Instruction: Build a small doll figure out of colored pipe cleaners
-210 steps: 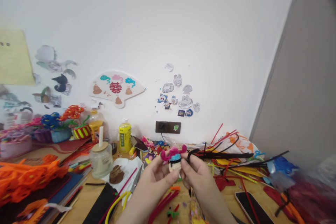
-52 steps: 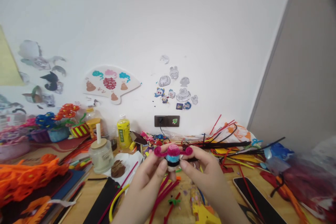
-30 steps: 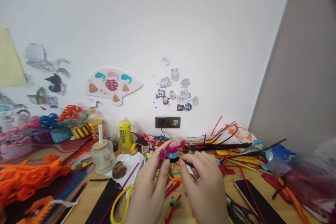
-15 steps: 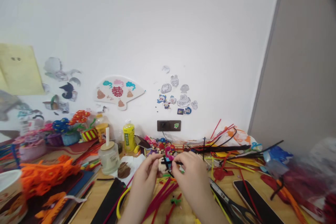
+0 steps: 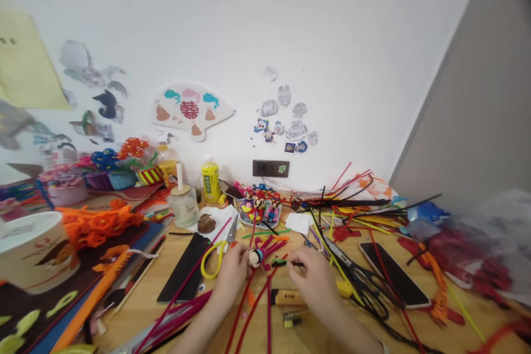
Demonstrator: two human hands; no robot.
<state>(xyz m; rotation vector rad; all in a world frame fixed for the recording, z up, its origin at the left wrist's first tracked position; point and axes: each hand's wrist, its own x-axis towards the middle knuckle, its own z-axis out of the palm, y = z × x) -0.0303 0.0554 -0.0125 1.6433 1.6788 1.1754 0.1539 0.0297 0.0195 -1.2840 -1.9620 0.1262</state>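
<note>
The left hand (image 5: pixel 233 264) pinches a little pipe-cleaner doll (image 5: pixel 256 257), just right of the yellow-handled scissors (image 5: pixel 223 245). Farther right of them, the right hand (image 5: pixel 314 270) grips a black pipe cleaner (image 5: pixel 295 264). If that left pinch goes loose, the roundish doll could roll away.

A large red double-happiness character, 囍 (image 5: pixel 189 109), reads clearly on the white fan-shaped board (image 5: pixel 201 113) fixed to the wall (image 5: pixel 344 61). Green-and-white characters mark the label of the yellow bottle (image 5: pixel 211 179), too small to make out. The paper cup (image 5: pixel 31 257) carries a round red emblem (image 5: pixel 49 241) with lettering beside it, too blurred to read.
</note>
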